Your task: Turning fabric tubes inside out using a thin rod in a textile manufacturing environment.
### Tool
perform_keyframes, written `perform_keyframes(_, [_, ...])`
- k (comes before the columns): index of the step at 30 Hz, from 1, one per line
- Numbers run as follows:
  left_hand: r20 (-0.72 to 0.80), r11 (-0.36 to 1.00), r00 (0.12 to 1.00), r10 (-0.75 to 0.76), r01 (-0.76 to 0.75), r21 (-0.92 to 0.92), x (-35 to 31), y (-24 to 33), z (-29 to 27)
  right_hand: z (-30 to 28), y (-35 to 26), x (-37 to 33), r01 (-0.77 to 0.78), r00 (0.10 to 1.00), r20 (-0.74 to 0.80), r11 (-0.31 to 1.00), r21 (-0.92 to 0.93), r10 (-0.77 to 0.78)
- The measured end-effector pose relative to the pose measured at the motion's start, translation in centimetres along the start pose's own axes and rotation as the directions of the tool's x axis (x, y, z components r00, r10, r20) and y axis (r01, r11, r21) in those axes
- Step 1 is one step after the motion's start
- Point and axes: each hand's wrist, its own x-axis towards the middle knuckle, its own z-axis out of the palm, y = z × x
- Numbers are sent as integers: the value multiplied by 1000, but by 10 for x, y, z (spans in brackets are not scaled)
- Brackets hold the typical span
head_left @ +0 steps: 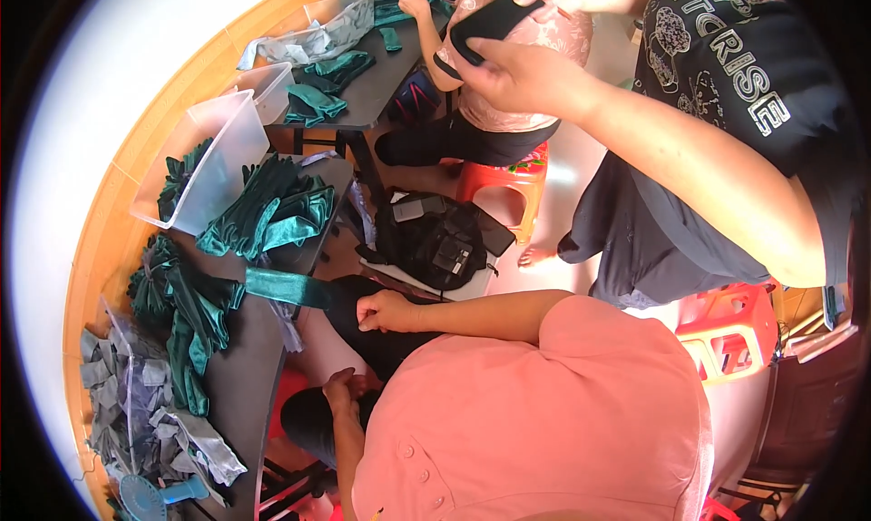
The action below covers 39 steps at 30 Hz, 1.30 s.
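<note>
My right hand lies over my black-trousered thigh, fingers curled together; whether anything is in them is hidden. Lower down, between my knees, my left hand has its fingers bent inward, and what they hold, if anything, does not show. Just left of my right hand, a green velvet strip reaches from the table over its edge toward my knee. Bundles of green velvet pieces lie on the dark table at my left, apart from both hands.
Another person's hands hold a folded black cloth at upper right. A further person sits on a red stool. A black bag lies beyond my knees. Clear bins, grey scraps and a blue fan line the left.
</note>
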Motion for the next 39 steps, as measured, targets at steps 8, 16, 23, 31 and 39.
perform_keyframes(8, [0, 1000, 1000, 8, -8, -8, 5, -2, -3, 0, -2, -1, 8, 1000, 3, 1000, -22, -8])
perform_keyframes(16, [18, 998, 999, 36, -35, -60, 8, -6, -5, 2, 2, 0, 14, 1000, 15, 1000, -1, -14])
perform_keyframes(23, [4, 999, 1000, 25, -25, -46, 5, -4, -3, 2, 2, 0, 3, 1000, 20, 1000, -25, -2])
perform_keyframes(31, [14, 998, 999, 45, -44, -32, 3, -4, -6, 2, 1, 2, 7, 999, 31, 1000, -20, -7])
perform_keyframes(39, [18, 1000, 1000, 23, -22, -20, 1, -3, -2, 2, 4, 0, 20, 1000, 5, 999, -46, -20])
